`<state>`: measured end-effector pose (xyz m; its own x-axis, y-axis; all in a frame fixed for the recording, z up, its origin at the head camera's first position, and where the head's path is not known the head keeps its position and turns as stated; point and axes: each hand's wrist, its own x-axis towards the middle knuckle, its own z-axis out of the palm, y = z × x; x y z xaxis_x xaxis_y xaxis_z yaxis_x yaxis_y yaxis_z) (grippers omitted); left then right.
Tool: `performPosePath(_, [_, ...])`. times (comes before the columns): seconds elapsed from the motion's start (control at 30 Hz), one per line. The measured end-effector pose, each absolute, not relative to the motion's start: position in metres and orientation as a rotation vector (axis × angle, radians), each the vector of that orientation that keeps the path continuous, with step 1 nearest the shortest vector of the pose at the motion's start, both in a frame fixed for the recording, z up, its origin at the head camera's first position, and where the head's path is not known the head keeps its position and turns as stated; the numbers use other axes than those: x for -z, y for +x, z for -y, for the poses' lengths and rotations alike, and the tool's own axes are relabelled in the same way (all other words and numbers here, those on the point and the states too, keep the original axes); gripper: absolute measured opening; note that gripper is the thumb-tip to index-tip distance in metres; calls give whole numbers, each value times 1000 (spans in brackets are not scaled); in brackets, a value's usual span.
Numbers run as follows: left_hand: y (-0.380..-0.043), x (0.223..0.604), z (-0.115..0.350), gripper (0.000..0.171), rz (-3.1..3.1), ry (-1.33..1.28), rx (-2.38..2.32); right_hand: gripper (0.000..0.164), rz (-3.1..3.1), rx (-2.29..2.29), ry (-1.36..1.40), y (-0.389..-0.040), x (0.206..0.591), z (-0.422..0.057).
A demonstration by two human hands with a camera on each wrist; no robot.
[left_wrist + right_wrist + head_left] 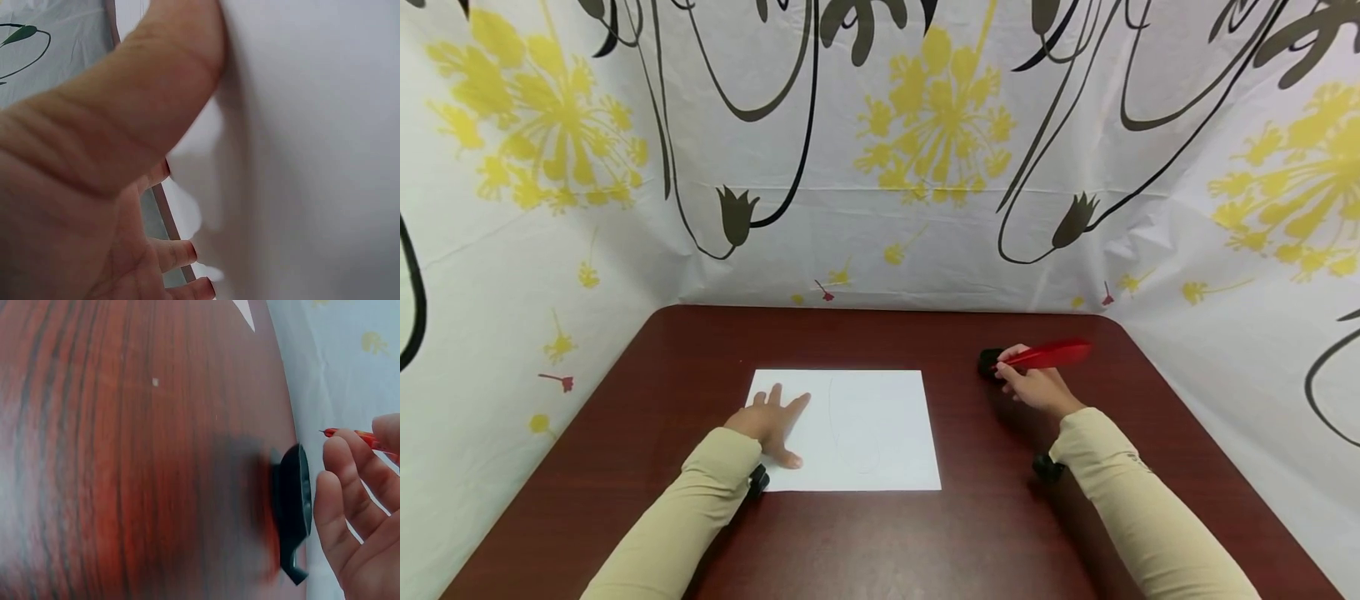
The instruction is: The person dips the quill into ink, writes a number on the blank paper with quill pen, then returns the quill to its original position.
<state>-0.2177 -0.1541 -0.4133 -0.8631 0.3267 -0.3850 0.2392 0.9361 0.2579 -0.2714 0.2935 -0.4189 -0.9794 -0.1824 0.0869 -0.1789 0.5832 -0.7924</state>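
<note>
A white sheet of paper (880, 417) lies on the table, with faint thin curved lines on it. My left hand (773, 423) rests on its left part, fingers and thumb spread; in the left wrist view the thumb (144, 94) looms large near the white surface. At the right, my right hand (1036, 388) pinches a red feather quill pen (1060, 353) between thumb and fingers. Its thin dark nib (322, 431) shows in the right wrist view, pointing away from the palm. Just beside those fingers sits a small black stand or dish (294, 500) with a curved lip; its inside is hidden.
The dark red-brown wooden table (865, 550) has rounded far corners. White cloth (880, 242) with yellow and grey flower prints hangs behind it and along both sides. Dark bands with a black device (1047, 468) show at the wrists.
</note>
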Motion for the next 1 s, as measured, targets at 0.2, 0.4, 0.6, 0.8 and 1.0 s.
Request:
performPosePath(0.2, [-218, 414, 154, 105, -2656, 410, -283, 19, -2868, 1417, -309, -273, 421, -306])
performPosePath(0.4, [-218, 415, 153, 105, -2663, 413, -272, 17, -2935, 1432, -319, -272, 423, -317])
performPosePath(0.6, [-214, 418, 156, 105, -2663, 393, -279, 14, -3028, 1337, -404, -271, 430, -324])
performPosePath(0.8, [-215, 417, 155, 106, -2664, 394, -277, 11, -3195, 1100, -556, -272, 431, -331])
performPosePath(1.0, [-220, 415, 152, 106, -2657, 403, -266, 13, -3354, 953, -829, -270, 427, -340])
